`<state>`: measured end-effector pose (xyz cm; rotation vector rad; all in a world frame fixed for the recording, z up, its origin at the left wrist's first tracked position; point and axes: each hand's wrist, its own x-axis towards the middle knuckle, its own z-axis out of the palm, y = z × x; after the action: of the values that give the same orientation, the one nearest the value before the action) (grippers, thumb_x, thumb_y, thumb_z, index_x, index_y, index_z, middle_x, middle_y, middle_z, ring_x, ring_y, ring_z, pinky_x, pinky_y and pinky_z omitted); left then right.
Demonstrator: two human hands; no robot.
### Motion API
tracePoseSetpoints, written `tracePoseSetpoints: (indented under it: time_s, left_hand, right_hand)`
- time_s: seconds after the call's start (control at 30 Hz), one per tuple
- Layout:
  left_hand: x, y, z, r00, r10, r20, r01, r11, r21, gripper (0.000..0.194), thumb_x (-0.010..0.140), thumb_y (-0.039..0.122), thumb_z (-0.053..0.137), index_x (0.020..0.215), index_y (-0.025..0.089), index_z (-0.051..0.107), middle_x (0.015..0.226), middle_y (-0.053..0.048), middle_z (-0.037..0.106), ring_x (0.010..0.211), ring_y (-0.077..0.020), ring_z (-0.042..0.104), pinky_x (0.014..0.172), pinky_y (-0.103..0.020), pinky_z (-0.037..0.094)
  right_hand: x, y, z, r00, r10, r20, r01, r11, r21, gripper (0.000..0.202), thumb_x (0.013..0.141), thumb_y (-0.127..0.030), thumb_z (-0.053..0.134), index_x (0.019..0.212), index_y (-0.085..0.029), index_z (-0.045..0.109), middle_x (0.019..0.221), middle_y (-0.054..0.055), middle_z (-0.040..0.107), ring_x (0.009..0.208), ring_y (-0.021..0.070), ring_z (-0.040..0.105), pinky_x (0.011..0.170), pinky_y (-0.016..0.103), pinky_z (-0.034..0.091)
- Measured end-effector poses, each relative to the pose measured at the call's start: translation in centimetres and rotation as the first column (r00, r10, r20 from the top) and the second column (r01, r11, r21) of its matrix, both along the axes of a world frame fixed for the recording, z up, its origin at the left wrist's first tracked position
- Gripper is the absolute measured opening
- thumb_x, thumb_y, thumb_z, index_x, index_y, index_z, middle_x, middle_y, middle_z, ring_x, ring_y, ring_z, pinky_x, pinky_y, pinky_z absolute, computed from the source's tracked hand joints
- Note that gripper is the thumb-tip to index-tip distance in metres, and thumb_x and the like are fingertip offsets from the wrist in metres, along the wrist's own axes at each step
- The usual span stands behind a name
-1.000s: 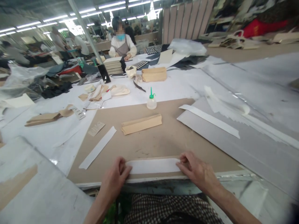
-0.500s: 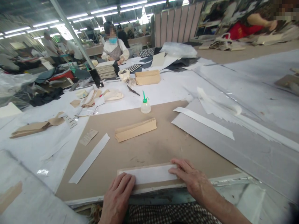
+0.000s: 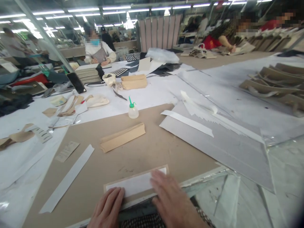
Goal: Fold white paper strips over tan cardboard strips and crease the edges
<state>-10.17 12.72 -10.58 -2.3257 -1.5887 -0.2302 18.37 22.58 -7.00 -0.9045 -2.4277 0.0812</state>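
On the bench (image 3: 169,148), the left hand (image 3: 106,207) is resting, fingers together, on a white strip (image 3: 136,184); the blurred right hand (image 3: 169,198) is covering its right part, fingers outstretched. Beyond, a green-tipped bottle (image 3: 133,113) is standing.

Honestly, I can't read any text, brand or number anywhere here. Closest thing to lettering is the small beige patch (image 3: 67,151) on the brown board (image 3: 114,123): it's got pale marks, but they're too faint and blurry for me to say if they're letters or just a pattern. The white card (image 3: 42,133) over on the left has a row of short dark dashes, nothing I'd call writing. The phone (image 3: 76,83) leaning by the pole (image 3: 45,36) has a dark screen, nothing legible on it either.
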Motion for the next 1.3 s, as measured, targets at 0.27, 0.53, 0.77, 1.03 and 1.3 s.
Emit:
tracePoseSetpoints:
  time_s: [0.27,0.53,0.77,1.03,1.3]
  left_hand:
    - [-0.3,0.1,-0.2,0.999,-0.043,-0.019,0.043,0.999,0.011,0.052,0.087,0.006,0.043,0.138,0.015,0.052,0.133,-0.008,0.065,0.123,-0.0225,0.058,0.101,-0.032,0.050]
    - [0.3,-0.2,0.0,0.999,0.011,0.035,-0.011,1.000,-0.010,0.055,0.088,0.003,0.041,0.141,0.017,0.050,0.134,-0.007,0.064,0.126,-0.0226,0.056,0.103,-0.033,0.048]
    - [2.8,0.2,1.7,0.981,0.143,0.133,-0.147,0.989,0.020,0.055,0.084,-0.002,0.039,0.133,0.018,0.056,0.124,-0.006,0.068,0.119,-0.0223,0.058,0.098,-0.033,0.052]
    - [9.1,1.5,4.1,0.907,0.353,0.229,-0.383,0.919,0.099,0.042,0.085,0.003,0.042,0.122,0.011,0.059,0.118,-0.012,0.068,0.113,-0.0278,0.059,0.094,-0.042,0.053]
    - [7.9,3.0,4.9,0.833,0.370,0.411,-0.358,0.927,-0.108,0.033,0.088,0.002,0.043,0.113,0.017,0.058,0.111,-0.008,0.065,0.103,-0.0235,0.058,0.092,-0.040,0.052]
  right_hand:
    - [-5.6,-2.2,-3.6,0.944,0.258,0.204,-0.290,0.947,0.140,0.059,0.105,-0.044,0.046,0.146,-0.002,0.045,0.157,0.016,0.039,0.144,0.0301,0.033,0.119,0.041,0.032]
    - [1.2,0.4,-1.3,0.952,0.094,0.291,-0.073,0.994,-0.084,0.082,0.097,-0.061,0.057,0.152,-0.003,0.036,0.160,0.017,0.030,0.148,0.0299,0.026,0.121,0.046,0.024]
    - [5.5,2.6,-2.5,0.966,-0.078,0.246,0.056,0.994,0.095,0.073,0.106,-0.054,0.035,0.159,-0.006,0.021,0.158,0.021,0.033,0.142,0.0348,0.037,0.112,0.056,0.033]
    - [2.1,1.6,-1.9,0.997,-0.016,0.070,0.003,0.983,0.183,0.055,0.106,-0.041,0.035,0.151,-0.009,0.038,0.150,0.020,0.046,0.133,0.0362,0.048,0.103,0.051,0.043]
    - [-3.1,0.3,-3.0,0.990,0.115,0.078,-0.125,0.983,0.134,0.038,0.094,-0.008,0.038,0.124,-0.009,0.061,0.119,0.018,0.063,0.109,0.0318,0.060,0.089,0.047,0.054]
